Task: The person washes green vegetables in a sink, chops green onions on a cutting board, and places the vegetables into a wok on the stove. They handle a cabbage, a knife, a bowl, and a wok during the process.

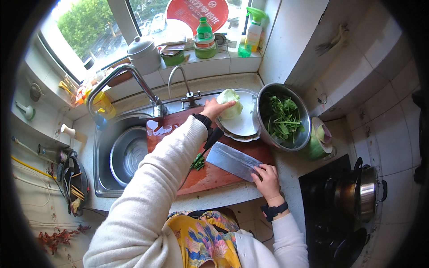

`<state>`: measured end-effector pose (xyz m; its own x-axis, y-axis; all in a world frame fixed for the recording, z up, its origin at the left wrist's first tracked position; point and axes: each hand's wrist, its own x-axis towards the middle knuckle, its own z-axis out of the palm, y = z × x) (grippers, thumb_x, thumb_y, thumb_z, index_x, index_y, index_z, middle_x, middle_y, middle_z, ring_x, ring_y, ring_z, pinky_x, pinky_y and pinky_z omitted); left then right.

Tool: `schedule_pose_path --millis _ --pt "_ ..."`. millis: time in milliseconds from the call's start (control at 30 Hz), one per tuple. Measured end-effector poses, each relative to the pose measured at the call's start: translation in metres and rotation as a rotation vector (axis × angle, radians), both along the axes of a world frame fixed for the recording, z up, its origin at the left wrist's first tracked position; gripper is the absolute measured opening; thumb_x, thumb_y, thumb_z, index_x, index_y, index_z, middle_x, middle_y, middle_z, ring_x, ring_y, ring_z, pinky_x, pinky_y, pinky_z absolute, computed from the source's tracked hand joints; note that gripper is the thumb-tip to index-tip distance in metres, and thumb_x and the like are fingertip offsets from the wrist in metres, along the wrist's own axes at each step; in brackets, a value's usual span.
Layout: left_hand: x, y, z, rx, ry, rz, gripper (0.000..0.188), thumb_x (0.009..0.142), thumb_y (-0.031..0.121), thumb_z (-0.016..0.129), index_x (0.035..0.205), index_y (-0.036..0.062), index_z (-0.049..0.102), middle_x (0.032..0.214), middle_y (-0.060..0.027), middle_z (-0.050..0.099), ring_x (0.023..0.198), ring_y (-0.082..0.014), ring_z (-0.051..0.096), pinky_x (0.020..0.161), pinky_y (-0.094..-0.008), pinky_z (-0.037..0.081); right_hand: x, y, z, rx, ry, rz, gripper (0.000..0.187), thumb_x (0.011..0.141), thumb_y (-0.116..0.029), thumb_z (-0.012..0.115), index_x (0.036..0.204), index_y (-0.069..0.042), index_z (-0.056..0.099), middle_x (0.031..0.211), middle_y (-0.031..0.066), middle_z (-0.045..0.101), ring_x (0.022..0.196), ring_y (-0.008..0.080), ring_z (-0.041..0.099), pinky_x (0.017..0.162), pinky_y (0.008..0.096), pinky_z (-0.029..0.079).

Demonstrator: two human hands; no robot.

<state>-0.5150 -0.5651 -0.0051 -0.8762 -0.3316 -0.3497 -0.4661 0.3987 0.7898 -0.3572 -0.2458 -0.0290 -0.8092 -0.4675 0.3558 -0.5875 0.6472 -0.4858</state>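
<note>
Your left hand (214,108) lay spread on the pale cabbage (231,102) on the white plate (243,123); your right hand (267,177) pinched the cleaver (232,160) blade's end on the cutting board (210,172). Fingers so near the edge risked a cut; the plate could tip. Your sleeve hid the cleaver's handle.

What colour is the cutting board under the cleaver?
Reddish-brown cutting board, wet and glossy; the head view shows it best.
</note>
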Motion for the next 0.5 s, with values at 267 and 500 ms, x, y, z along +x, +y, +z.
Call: schedule_pose_path --millis 267,500 --pt "0.016 0.034 0.006 -0.245 0.193 0.153 0.074 0.063 0.057 0.072 0.117 0.0083 0.056 0.111 -0.0168 0.064 0.107 -0.0335 0.059 0.098 -0.0432 0.041 -0.019 -0.009 0.008 -0.247 -0.351 -0.195 0.027 0.082 -0.007 0.064 0.108 -0.004 0.068 0.103 0.0133 0.064 0.095 0.0257 0.061 0.081 0.0332 0.049" --pt "0.098 -0.024 0.061 0.473 0.501 0.139 0.046 0.076 0.034 0.074 0.104 -0.0012 0.061 0.098 -0.0135 0.066 0.089 -0.0209 0.064 0.080 -0.0319 0.049 -0.036 0.014 -0.002 -0.733 -0.890 -0.373 0.047 0.095 -0.029 0.056 0.136 -0.008 0.046 0.118 0.0121 0.059 0.100 0.0216 0.057 0.084 0.0328 0.045"
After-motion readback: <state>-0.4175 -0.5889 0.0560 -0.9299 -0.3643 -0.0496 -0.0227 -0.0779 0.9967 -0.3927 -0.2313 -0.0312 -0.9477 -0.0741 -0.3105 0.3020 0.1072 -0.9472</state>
